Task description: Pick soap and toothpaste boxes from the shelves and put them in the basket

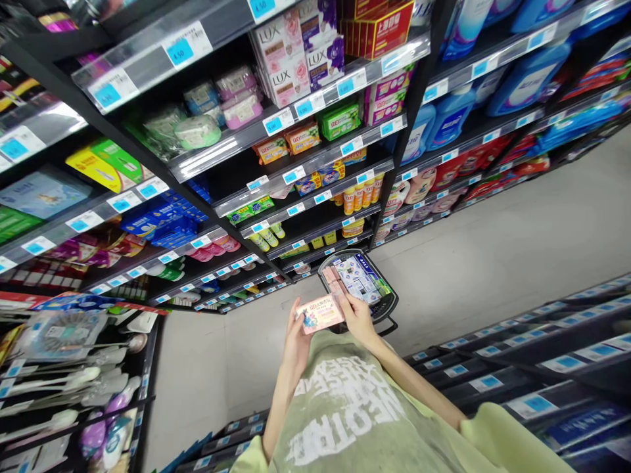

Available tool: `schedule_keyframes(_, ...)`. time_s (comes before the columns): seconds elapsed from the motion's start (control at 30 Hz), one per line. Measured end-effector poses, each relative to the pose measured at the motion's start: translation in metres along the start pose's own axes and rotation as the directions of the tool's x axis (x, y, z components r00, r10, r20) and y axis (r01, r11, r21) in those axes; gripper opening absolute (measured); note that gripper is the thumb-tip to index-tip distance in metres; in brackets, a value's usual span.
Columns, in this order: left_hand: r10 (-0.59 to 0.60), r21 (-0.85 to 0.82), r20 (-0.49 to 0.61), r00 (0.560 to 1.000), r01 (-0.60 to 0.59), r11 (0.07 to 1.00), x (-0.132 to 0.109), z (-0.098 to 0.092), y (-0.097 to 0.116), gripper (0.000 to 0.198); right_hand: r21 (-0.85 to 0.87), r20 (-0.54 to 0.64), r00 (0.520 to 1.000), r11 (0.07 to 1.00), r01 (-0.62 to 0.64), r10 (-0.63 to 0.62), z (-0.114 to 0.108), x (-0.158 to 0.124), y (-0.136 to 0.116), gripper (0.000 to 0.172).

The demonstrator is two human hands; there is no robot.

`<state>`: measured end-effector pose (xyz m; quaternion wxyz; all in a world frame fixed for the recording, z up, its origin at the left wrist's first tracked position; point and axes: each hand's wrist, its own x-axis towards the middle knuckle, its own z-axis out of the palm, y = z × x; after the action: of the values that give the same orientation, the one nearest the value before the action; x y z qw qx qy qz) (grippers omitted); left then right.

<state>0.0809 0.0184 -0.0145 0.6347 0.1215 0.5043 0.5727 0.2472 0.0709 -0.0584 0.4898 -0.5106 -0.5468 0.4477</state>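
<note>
In front of my chest, a flat pink packet [321,315] with printed lettering and a small blue picture is held level between my hands. My left hand [296,332] grips its left end, the thumb and fingers closed around the edge. At the other end my right hand [358,318] is closed on the packet's corner. Just beyond, a black shopping basket [393,303] stands on the floor. Inside it are similar pink packets [333,278] on the left and a blue-and-white printed pack [362,279] on the right.
Tall shelves ahead carry LUX soap boxes [283,62], wrapped soap bars [340,121] and blue detergent bottles [451,118]. A rack of brushes [73,381] stands at left. Grey floor [473,263] runs right. Another shelf unit [532,374] is close at lower right.
</note>
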Motion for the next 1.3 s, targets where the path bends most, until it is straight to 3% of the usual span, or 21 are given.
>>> schedule_keyframes(0.9, 0.009, 0.0, 0.007, 1.0, -0.009, 1.0, -0.001, -0.002, -0.001, 0.066, 0.008, 0.024, 0.999, 1.0, -0.023, 0.023, 0.0, 0.003, 0.0, 0.049)
schedule_keyframes(1.13, -0.004, -0.027, -0.033, 0.999, 0.003, 1.0, 0.003, -0.003, -0.009, 0.049, 0.034, 0.039, 0.998, 0.998, -0.049, 0.048, 0.0, 0.003, 0.003, 0.05)
schedule_keyframes(1.3, 0.009, -0.057, -0.072, 0.997, -0.013, 0.998, 0.005, -0.004, -0.013, 0.034, 0.187, 0.175, 0.982, 0.977, -0.099, 0.066, -0.004, 0.006, 0.002, 0.047)
